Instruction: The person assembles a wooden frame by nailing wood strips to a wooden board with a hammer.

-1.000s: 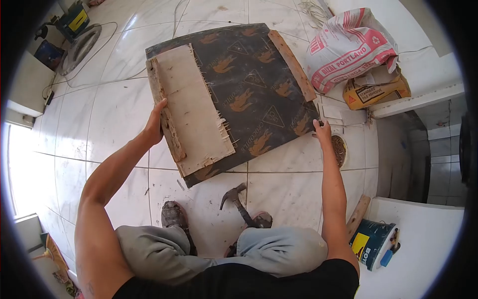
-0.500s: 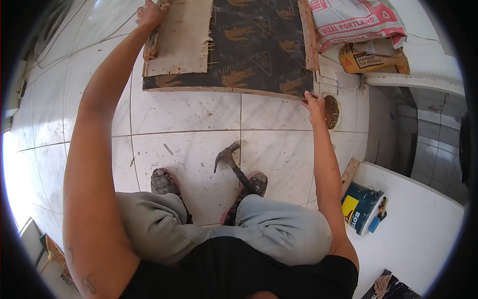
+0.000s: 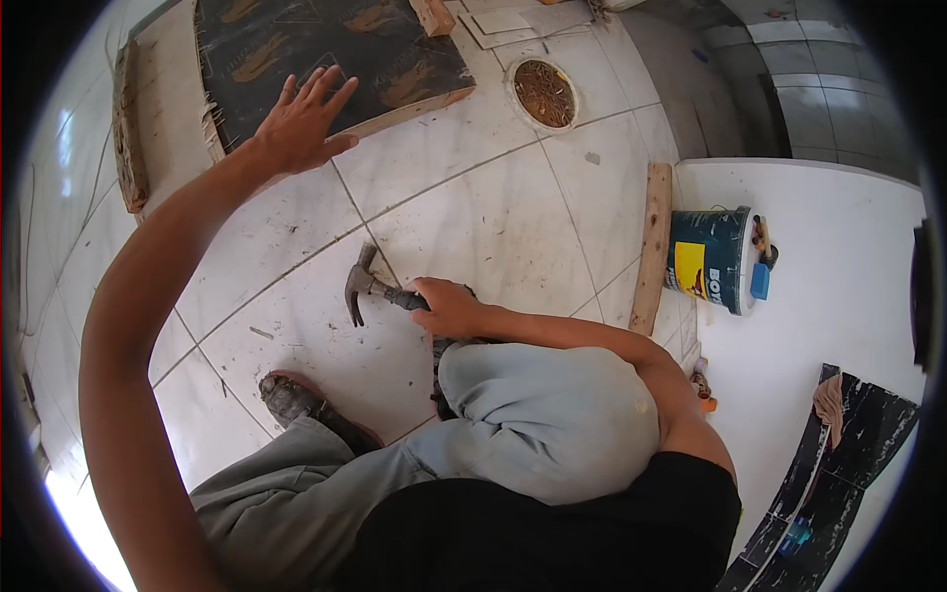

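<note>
A claw hammer point(image 3: 367, 282) lies low over the tiled floor by my right shoe, its dark head pointing left. My right hand point(image 3: 450, 308) is wrapped round its handle. With fingers spread, my left hand point(image 3: 304, 126) hovers at the near edge of a black printed plywood panel point(image 3: 385, 61), overlapping it in this view. A paler strip of splintered plywood point(image 3: 170, 79) lies along the panel's left side, with a rough wood batten point(image 3: 129, 128) beside it. Another short wood piece point(image 3: 432, 16) sits on the panel's right edge.
A round floor opening point(image 3: 545, 94) full of brown debris is right of the panel. To my right, a dark green bucket point(image 3: 712, 259) lies on a white surface point(image 3: 779, 345), beside a wood length point(image 3: 651, 247). Black strips point(image 3: 856, 434) with a cloth lie farther down.
My right hand has left the panel's corner and taken the hammer's handle. My left hand has moved from the batten to the panel's near edge and opened. The view has turned right.
</note>
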The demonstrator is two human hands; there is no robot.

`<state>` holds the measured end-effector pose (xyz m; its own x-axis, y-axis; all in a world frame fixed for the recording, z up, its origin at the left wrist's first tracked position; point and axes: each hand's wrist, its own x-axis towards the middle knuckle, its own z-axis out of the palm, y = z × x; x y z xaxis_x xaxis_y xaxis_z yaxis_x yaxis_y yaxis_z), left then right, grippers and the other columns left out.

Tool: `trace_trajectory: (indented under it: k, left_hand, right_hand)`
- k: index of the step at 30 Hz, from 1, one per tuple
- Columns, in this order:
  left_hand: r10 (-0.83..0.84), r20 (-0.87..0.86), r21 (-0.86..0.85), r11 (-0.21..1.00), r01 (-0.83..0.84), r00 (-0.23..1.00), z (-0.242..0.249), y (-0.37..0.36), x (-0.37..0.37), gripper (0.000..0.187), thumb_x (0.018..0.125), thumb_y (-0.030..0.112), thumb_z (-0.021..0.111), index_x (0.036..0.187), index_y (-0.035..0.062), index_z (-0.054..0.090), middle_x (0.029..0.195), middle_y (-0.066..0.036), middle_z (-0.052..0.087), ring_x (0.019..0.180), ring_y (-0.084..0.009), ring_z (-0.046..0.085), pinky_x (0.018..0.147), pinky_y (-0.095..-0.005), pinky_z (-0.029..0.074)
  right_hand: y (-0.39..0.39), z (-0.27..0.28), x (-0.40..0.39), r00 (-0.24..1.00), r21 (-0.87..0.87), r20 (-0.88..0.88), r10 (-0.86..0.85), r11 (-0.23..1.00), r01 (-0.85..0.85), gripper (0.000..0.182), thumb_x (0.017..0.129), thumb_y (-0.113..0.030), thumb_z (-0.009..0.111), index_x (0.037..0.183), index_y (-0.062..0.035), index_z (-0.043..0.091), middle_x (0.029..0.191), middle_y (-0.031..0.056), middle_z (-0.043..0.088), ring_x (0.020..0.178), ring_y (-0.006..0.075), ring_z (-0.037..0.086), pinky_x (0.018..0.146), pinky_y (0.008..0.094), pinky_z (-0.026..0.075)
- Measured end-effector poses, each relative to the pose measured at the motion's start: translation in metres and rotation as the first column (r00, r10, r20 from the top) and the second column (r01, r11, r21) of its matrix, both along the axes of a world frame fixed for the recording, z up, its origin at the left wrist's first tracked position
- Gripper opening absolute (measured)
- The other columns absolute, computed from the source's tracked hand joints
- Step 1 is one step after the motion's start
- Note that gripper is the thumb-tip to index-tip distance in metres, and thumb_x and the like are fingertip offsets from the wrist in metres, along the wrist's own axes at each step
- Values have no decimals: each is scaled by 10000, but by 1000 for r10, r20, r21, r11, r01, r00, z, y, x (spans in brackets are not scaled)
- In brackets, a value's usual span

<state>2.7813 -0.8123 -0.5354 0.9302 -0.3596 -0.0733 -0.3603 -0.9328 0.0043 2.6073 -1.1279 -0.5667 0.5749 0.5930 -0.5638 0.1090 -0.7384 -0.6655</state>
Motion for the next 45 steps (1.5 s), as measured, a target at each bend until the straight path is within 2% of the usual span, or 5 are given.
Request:
trace_trajectory:
  k: [6, 11, 37, 41, 45]
  left_hand:
    - [125, 0, 14, 992, -125, 992, -38, -21, 1, 724, 1048, 483, 451, 1625, 162, 154, 1687, -74, 150, 1563, -263, 120, 1271, -548, 122]
    - [121, -12, 73, 990, -120, 993, -30, -24, 2, 736, 1046, 474, 452, 1620, 118, 160, 1687, -71, 156, 1560, -267, 134, 1268, -552, 130]
    - [145, 51, -55, 988, -142, 988, -32, -30, 1, 866, 890, 238, 739, 1606, 170, 256, 1654, -76, 240, 1538, -289, 205, 1257, -544, 167]
    - [148, 46, -64, 987, -145, 988, -32, -29, 2, 875, 881, 225, 747, 1606, 177, 257, 1654, -75, 241, 1533, -293, 219, 1252, -548, 182]
    - [148, 53, -68, 987, -145, 988, -32, -30, 1, 873, 881, 220, 748, 1604, 189, 260, 1651, -74, 247, 1527, -294, 232, 1250, -545, 197]
  right_hand:
    - [-2, 62, 84, 827, 251, -437, -354, 834, 490, 297, 980, -266, 524, 1050, 22, 542, 664, 76, 558, 473, 140, 492, 503, 327, 467]
    - [15, 55, 167, 898, 367, 166, -409, 870, 329, 441, 1080, -421, 450, 976, 3, 514, 615, 130, 564, 540, 233, 528, 548, 407, 445]
    - [-12, -35, 40, 972, 254, 236, -22, 966, -40, 259, 960, -239, 594, 970, 16, 641, 957, 214, 647, 921, 408, 637, 840, 486, 513]
    - [-69, -33, 212, 440, 268, 795, -417, 893, 362, 108, 902, -128, 640, 898, -24, 670, 908, 155, 640, 936, 360, 608, 839, 446, 496]
    - [-135, -48, 291, 415, -76, 880, -233, 792, 605, 201, 876, -124, 634, 1050, -40, 690, 1106, 153, 630, 1095, 340, 583, 906, 493, 480]
